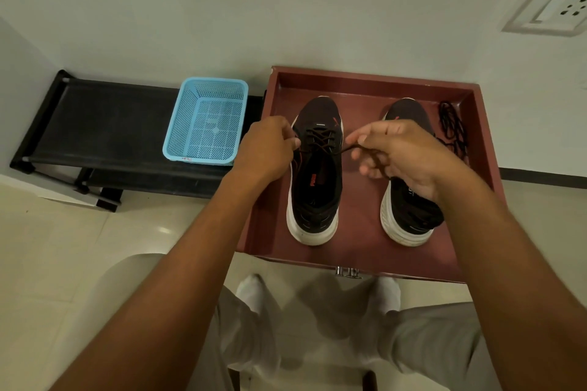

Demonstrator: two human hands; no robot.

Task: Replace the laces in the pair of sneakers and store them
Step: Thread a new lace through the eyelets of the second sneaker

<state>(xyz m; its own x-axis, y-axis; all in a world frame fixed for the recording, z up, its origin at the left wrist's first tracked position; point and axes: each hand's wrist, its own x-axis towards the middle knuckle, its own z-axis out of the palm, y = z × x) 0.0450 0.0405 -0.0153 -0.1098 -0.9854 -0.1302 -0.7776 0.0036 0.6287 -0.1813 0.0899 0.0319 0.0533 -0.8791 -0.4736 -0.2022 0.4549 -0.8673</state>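
Observation:
Two black sneakers with white soles stand side by side in a reddish-brown drawer (374, 78). The left sneaker (316, 187) has a dark lace (320, 136) crossed through its eyelets. My left hand (266, 149) pinches one lace end at the shoe's left side. My right hand (397, 152) pinches the other end, pulled out to the right, with the slack curled under its fingers. The right sneaker (409, 216) is partly hidden under my right hand. A loose black lace (452, 124) lies bunched in the drawer's right corner.
A light blue plastic basket (206, 120) sits on a low black shoe rack (104, 127) left of the drawer. My legs in light trousers and white socks (254, 292) are below the drawer's front edge. A wall socket (559, 6) is at the upper right.

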